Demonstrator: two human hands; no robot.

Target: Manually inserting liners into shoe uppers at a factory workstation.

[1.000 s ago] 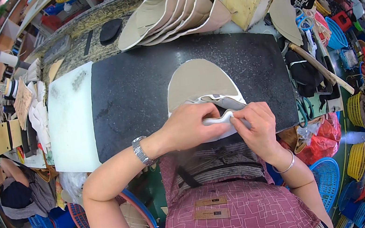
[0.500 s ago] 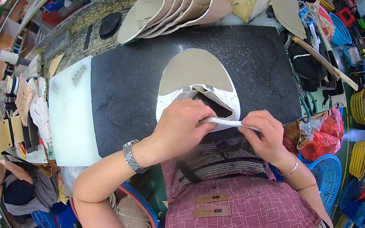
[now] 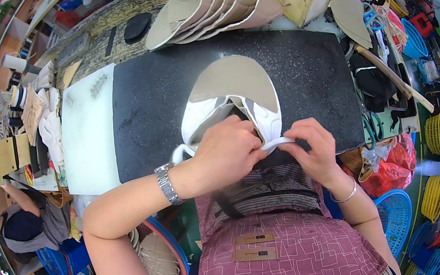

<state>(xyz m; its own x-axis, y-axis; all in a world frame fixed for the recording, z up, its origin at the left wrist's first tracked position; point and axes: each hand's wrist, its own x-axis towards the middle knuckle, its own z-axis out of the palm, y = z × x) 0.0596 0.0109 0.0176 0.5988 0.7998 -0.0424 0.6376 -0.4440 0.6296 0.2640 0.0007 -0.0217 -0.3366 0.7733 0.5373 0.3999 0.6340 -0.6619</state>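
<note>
A beige-and-white shoe upper (image 3: pixel 231 79) lies toe outward on a black mat (image 3: pixel 308 79), about midway between the mat's left and right edges, with its open end at the near edge. Its beige front looks already joined to the white sides, while the white band (image 3: pixel 278 142) by the opening does not lie flat and, I judge, is the part left unsettled. The right hand (image 3: pixel 312 146) pinches that band between thumb and fingers, nearly closed, just off the opening's right side. The left hand (image 3: pixel 230 147) is bent over the opening, its thumb and fingertips apparently closed on the same band; its own back hides much of the hold, so the exact grip is hard to tell. A white loop (image 3: pixel 181 152) curls out left of the left wrist, perhaps the same band. Beyond the mat's far edge sits a stack of beige pieces (image 3: pixel 206 8) of similar form; whether they are finished I cannot tell. Bare mat runs from the upper to the left edge, where a white board (image 3: pixel 89 134) adjoins, and also to the right edge. Room is tighter at the near right corner, with scissors (image 3: pixel 369 129) just beside it and a wooden stick (image 3: pixel 396 77) farther out.
</note>
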